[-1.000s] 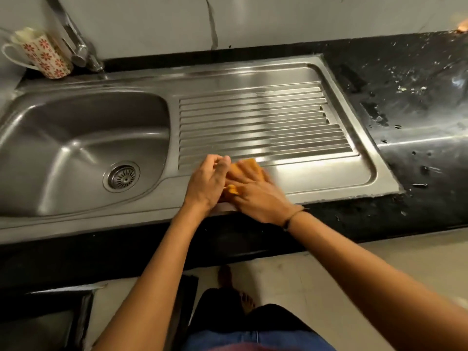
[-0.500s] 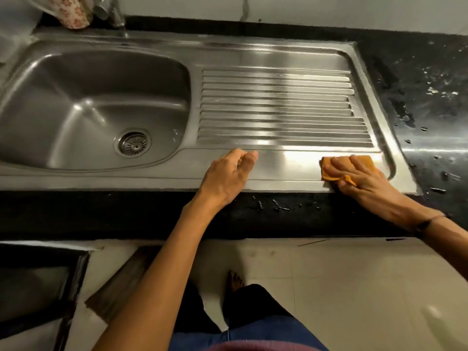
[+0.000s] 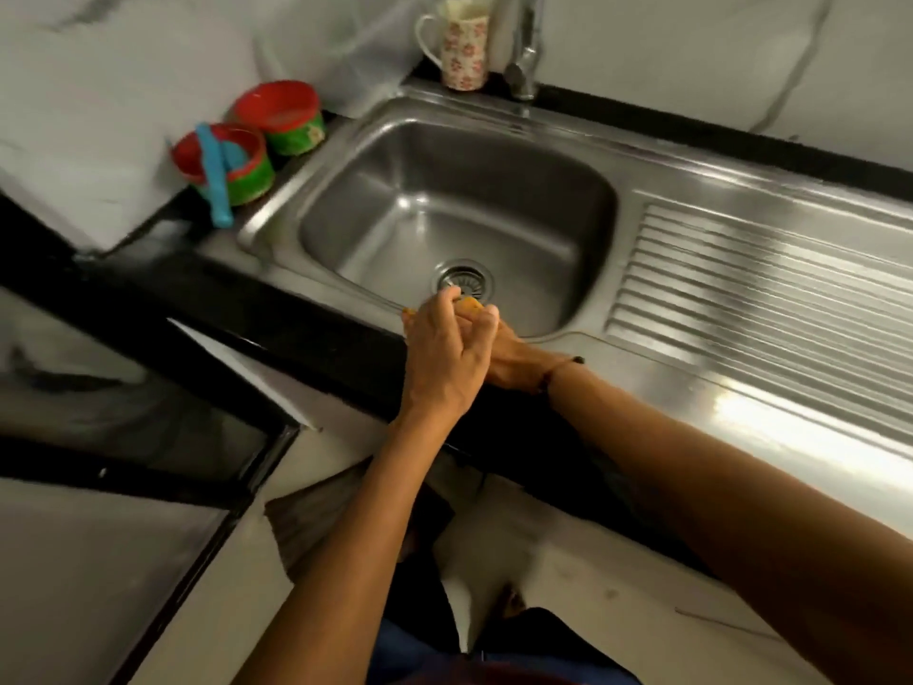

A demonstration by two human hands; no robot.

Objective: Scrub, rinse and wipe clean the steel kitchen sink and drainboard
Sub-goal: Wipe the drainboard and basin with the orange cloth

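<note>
The steel sink basin [image 3: 444, 200] lies in the middle, its round drain [image 3: 467, 278] near the front wall. The ribbed drainboard [image 3: 766, 289] runs off to the right. Both hands meet over the basin's front rim. My left hand [image 3: 442, 358] is in front, fingers curled round an orange cloth [image 3: 469, 305], of which only small bits show. My right hand [image 3: 514, 360] sits behind it, mostly hidden, and grips the same cloth.
A tap [image 3: 526, 56] and a flowered mug [image 3: 462, 47] stand behind the basin. Two red-and-green tubs [image 3: 281, 116] sit at the left corner, one with a blue tool [image 3: 215, 180] across it. Black counter [image 3: 247, 309] edges the sink front.
My right hand has carried the cloth from the drainboard's right front corner to the basin's front rim. My left hand has joined it on the cloth. The view has swung left.
</note>
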